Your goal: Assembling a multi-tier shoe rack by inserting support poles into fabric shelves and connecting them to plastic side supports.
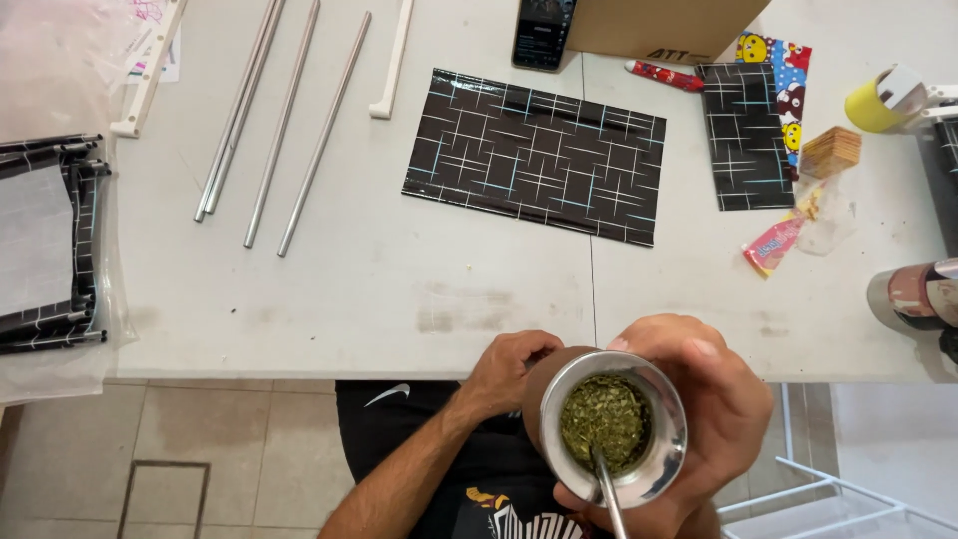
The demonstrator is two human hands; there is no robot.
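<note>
Two hands hold one mate cup (614,424) below the tabletop's (379,289) near edge, over the person's lap. Right hand (714,404) wraps the cup's far side, grip pressed around its metal rim. Left hand (509,371) touches the cup's left side, fingers curled; grip can't tell for certain. Cup full of green herb, metal straw (609,494) sticking out toward camera. Open tabletop room between near edge and black patterned sheet (536,155). Metal rods (284,125) lie far left; folded black panels (45,245) overhang left edge. Candy wrapper (773,243) right, near tape roll (913,294) at right edge.
</note>
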